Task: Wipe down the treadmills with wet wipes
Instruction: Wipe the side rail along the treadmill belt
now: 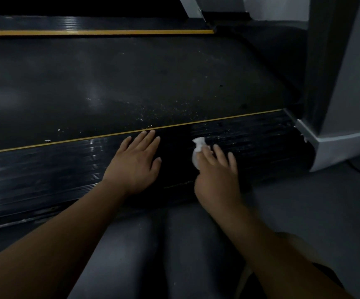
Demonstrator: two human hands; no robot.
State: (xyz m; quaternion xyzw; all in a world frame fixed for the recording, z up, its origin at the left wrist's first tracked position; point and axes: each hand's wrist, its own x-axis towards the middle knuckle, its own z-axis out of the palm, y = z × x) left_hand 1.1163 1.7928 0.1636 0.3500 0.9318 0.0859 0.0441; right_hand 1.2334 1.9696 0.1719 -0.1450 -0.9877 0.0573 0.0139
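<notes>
**Wipe on the near rail of the treadmill**

We look down at a dark treadmill (pixel 174 61) from its side. Its belt (pixel 131 83) is dotted with pale specks (pixel 153 111), thickest near the thin yellow stripe (pixel 110 134) that edges the near rail (pixel 45 173). A like stripe runs along the far side.

Our left hand (pixel 135 162) lies flat on the ribbed rail, its fingers (pixel 151 137) straight and slightly spread, the tips just short of the stripe, holding nothing.

Just beside it, our right hand (pixel 215 175) rests on the same rail with the white wipe (pixel 197 152). The wipe is bunched into a small wad that pokes out at the thumb side. It seems pinched between thumb and forefinger, though the hand is blurred and the thumb hidden. The other fingers (pixel 220 154) lie nearly straight on the rail.

On the rail's outer face, between the two wrists, we see a faint pale mark (pixel 178 184). It may be lettering, but it is too dim to read.

To the right a grey post (pixel 317 61) rises from a pale base. Our legs (pixel 185 244) are on the grey floor (pixel 304 212) below the rail.
</notes>
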